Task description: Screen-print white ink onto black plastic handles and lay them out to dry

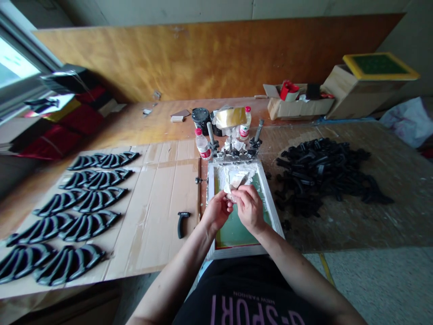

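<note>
Above a green-meshed screen printing frame [242, 228], my left hand [218, 210] and my right hand [248, 205] meet, fingers bent and pinching. Between them is a crumpled whitish piece [236, 181], paper or cloth by its look; I cannot tell which. The frame is held at its far end by a metal clamp [233, 155] smeared with white. Left of the frame, a single black curved handle-like part [183, 224] lies on the cardboard sheet [155, 194].
Rows of black curved parts [89, 225] lie fanned on the left cardboard. A heap of similar black parts [321, 171] is at right. Red-capped bottles [203, 146] and a black tub [200, 118] stand behind the frame. An open carton [301, 107] sits at the back right.
</note>
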`<action>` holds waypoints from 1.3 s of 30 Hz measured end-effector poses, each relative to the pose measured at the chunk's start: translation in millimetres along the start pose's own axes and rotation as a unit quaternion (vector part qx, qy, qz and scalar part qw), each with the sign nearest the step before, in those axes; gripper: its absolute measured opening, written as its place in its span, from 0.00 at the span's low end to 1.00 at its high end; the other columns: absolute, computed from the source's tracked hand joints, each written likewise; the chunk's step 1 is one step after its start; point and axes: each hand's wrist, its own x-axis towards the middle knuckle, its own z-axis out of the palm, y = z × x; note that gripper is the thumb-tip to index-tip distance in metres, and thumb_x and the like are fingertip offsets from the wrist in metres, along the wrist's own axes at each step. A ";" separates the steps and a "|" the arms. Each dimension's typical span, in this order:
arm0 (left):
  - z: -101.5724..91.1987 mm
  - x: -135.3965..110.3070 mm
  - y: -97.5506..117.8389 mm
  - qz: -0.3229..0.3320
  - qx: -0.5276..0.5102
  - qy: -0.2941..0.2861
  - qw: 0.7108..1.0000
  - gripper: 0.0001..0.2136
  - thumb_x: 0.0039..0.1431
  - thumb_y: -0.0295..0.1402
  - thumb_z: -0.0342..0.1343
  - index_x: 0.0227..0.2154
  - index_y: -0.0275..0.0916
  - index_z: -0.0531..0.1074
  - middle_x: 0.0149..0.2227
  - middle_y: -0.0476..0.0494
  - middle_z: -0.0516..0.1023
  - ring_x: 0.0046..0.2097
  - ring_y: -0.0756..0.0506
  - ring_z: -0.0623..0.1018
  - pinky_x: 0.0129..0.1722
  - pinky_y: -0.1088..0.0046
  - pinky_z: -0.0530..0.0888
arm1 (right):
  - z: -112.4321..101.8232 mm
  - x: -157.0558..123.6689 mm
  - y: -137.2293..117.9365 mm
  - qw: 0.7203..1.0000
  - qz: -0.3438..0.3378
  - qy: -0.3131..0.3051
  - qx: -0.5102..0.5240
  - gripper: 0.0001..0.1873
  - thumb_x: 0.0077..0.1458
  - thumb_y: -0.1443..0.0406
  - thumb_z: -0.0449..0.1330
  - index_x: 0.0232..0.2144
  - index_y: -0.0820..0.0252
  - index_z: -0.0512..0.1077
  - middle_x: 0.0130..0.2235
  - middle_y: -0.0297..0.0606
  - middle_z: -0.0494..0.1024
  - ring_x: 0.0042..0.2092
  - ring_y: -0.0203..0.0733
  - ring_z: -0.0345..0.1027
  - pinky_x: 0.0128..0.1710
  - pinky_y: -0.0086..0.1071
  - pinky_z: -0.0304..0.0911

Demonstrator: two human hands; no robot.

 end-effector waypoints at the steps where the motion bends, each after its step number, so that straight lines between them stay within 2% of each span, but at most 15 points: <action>1: 0.8 -0.2 -0.5 0.010 0.014 0.000 1.000 0.06 0.54 0.29 0.55 0.24 0.35 0.66 0.17 0.53 0.67 0.17 0.57 0.65 0.16 0.84 0.59 | -1.3 1.4 3.0 1.000 0.008 0.011 -0.004 0.12 0.61 0.69 0.53 0.36 0.54 0.76 0.35 0.40 0.74 0.39 0.42 0.68 0.41 0.37 0.67; 4: -1.5 -2.9 -2.5 0.063 0.092 -0.011 0.994 0.08 0.53 0.35 0.59 0.27 0.36 0.67 0.18 0.51 0.70 0.18 0.55 0.67 0.18 0.81 0.61 | -12.3 7.0 10.6 0.998 0.037 0.051 -0.026 0.11 0.61 0.68 0.53 0.36 0.54 0.76 0.35 0.39 0.74 0.40 0.43 0.70 0.41 0.37 0.68; 6: -5.9 -6.6 -3.4 0.145 0.186 -0.008 0.972 0.12 0.52 0.40 0.60 0.29 0.38 0.67 0.18 0.52 0.71 0.19 0.53 0.68 0.21 0.79 0.63 | -24.8 11.1 11.9 0.995 0.055 0.073 -0.037 0.11 0.61 0.67 0.54 0.35 0.53 0.76 0.35 0.39 0.75 0.40 0.43 0.70 0.42 0.38 0.68; 8: -10.7 -10.0 -2.7 0.243 0.316 0.029 0.917 0.14 0.50 0.43 0.62 0.31 0.40 0.67 0.19 0.53 0.71 0.21 0.51 0.69 0.24 0.77 0.65 | -38.2 14.3 9.1 0.994 0.059 0.085 -0.035 0.10 0.61 0.66 0.55 0.35 0.52 0.77 0.35 0.38 0.76 0.39 0.43 0.70 0.42 0.38 0.68; 11: -15.0 -11.4 0.5 0.355 0.492 0.104 0.788 0.13 0.47 0.42 0.65 0.31 0.41 0.71 0.21 0.52 0.71 0.24 0.50 0.69 0.29 0.75 0.64 | -50.5 17.0 -0.8 0.995 0.041 0.082 -0.031 0.09 0.60 0.67 0.56 0.35 0.52 0.76 0.35 0.38 0.76 0.39 0.42 0.70 0.41 0.37 0.68; 13: -15.2 -10.3 2.1 0.406 0.557 0.114 0.715 0.10 0.48 0.40 0.64 0.31 0.41 0.73 0.24 0.50 0.73 0.26 0.50 0.70 0.32 0.74 0.64 | -50.0 17.0 -7.9 0.997 0.022 0.063 -0.036 0.09 0.61 0.67 0.55 0.36 0.52 0.76 0.35 0.38 0.75 0.38 0.42 0.70 0.41 0.36 0.68; 16: -13.4 -9.1 1.2 0.452 0.608 0.108 0.644 0.05 0.51 0.35 0.60 0.28 0.40 0.72 0.27 0.47 0.73 0.28 0.49 0.70 0.33 0.74 0.64 | -38.0 14.5 -14.5 0.999 -0.012 -0.008 -0.049 0.11 0.62 0.67 0.53 0.38 0.52 0.76 0.35 0.38 0.75 0.39 0.41 0.70 0.41 0.35 0.67; 19: -12.7 -10.4 -1.5 0.459 0.638 0.109 0.609 0.06 0.50 0.29 0.58 0.22 0.41 0.68 0.23 0.48 0.70 0.27 0.48 0.69 0.32 0.74 0.64 | -22.6 11.9 -13.4 0.994 -0.030 -0.078 -0.074 0.13 0.63 0.67 0.51 0.38 0.53 0.76 0.34 0.39 0.74 0.38 0.41 0.69 0.40 0.34 0.66; 21: -13.7 -11.4 -2.7 0.458 0.638 0.097 0.612 0.03 0.51 0.29 0.58 0.24 0.41 0.70 0.23 0.48 0.70 0.28 0.48 0.70 0.33 0.74 0.65 | -16.8 12.2 -8.5 0.991 -0.028 -0.088 -0.099 0.13 0.63 0.67 0.51 0.37 0.54 0.76 0.34 0.40 0.74 0.38 0.41 0.69 0.39 0.33 0.66; 23: -15.4 -11.9 -2.9 0.458 0.622 0.084 0.630 0.01 0.52 0.32 0.58 0.28 0.41 0.73 0.25 0.48 0.72 0.28 0.48 0.71 0.35 0.73 0.66 | -16.9 14.6 -2.0 0.988 -0.021 -0.081 -0.126 0.13 0.63 0.68 0.51 0.37 0.56 0.76 0.34 0.40 0.74 0.38 0.42 0.69 0.38 0.32 0.65; 27: -16.9 -11.5 -1.2 0.460 0.580 0.087 0.666 0.06 0.50 0.36 0.62 0.30 0.42 0.75 0.25 0.47 0.73 0.27 0.48 0.70 0.34 0.73 0.66 | -28.6 21.0 4.1 0.986 -0.001 -0.051 -0.160 0.13 0.62 0.70 0.51 0.37 0.56 0.76 0.35 0.41 0.74 0.38 0.42 0.69 0.38 0.33 0.65; 31: -14.4 -10.0 1.1 0.461 0.582 0.095 0.663 0.06 0.50 0.37 0.62 0.30 0.40 0.75 0.25 0.48 0.73 0.27 0.49 0.70 0.33 0.73 0.66 | -34.7 20.2 -7.9 0.991 -0.010 -0.051 -0.123 0.12 0.63 0.68 0.51 0.38 0.57 0.75 0.36 0.41 0.75 0.39 0.42 0.70 0.40 0.33 0.65; 33: -15.4 -6.6 2.8 0.443 0.579 0.101 0.677 0.07 0.50 0.36 0.61 0.30 0.40 0.75 0.25 0.49 0.72 0.27 0.50 0.70 0.33 0.74 0.66 | -34.1 18.0 -14.5 0.993 -0.017 -0.071 -0.091 0.12 0.63 0.68 0.51 0.38 0.56 0.75 0.37 0.41 0.75 0.40 0.42 0.70 0.41 0.33 0.66; 36: -25.1 5.9 9.9 0.375 0.533 0.100 0.752 0.11 0.49 0.40 0.62 0.32 0.39 0.74 0.25 0.51 0.73 0.27 0.51 0.70 0.29 0.76 0.66 | -36.4 16.3 -14.3 0.997 0.024 -0.070 -0.029 0.11 0.62 0.67 0.52 0.37 0.55 0.75 0.39 0.40 0.76 0.41 0.42 0.71 0.43 0.34 0.66; 39: -42.3 25.4 24.4 0.297 0.480 0.078 0.822 0.16 0.50 0.46 0.60 0.32 0.37 0.73 0.26 0.50 0.73 0.26 0.51 0.70 0.26 0.77 0.66 | -44.8 15.7 -1.9 0.990 0.123 -0.038 0.053 0.07 0.59 0.64 0.56 0.33 0.55 0.75 0.38 0.39 0.77 0.40 0.42 0.71 0.40 0.35 0.66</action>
